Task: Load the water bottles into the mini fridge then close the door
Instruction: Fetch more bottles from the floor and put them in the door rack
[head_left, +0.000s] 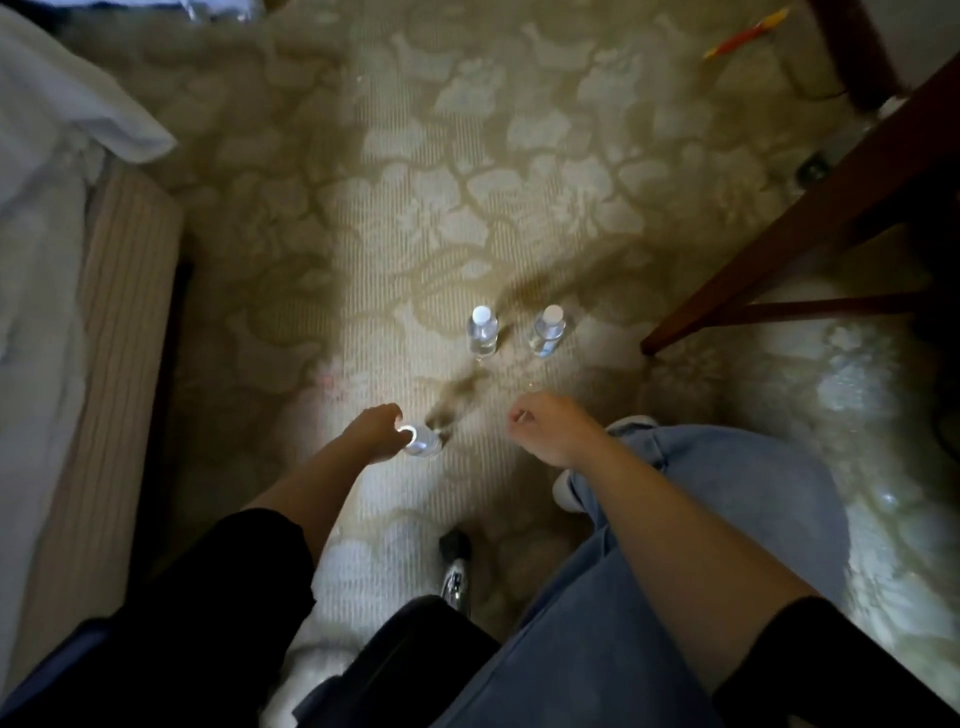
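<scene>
**Left hand on the first bottle, two more waiting ahead**

Here you are, looking straight down at the carpet (415, 182), and your left hand (376, 432) is on the near bottle (422, 442). The fingers curl round its top, the white cap glowing bright just beside your fingertips. It stands upright with its long axis pointing up at you, so I'd say a straight lift clears it.

Your right hand (545, 427) hangs over the carpet with its fingers loosely curled. It is grasping nothing and touching nothing.

This is the relation that matters next. The other two bottles stand side by side further out in front of you, both upright and well apart from the one in your grip. The left-side bottle (483, 335) sits between your two hands' lines of reach. The right-side bottle (546, 332) lies almost dead ahead of your free right hand, which is clearly the nearer hand for it. A forward reach from above onto the cap looks like the natural move.

The mini fridge is out of shot, so I can't tell which way you'll need to turn. The bed (47, 208) runs along your left and a wooden leg (779, 234) slants in on the right, near the right-side bottle, so mind it as you reach.
</scene>
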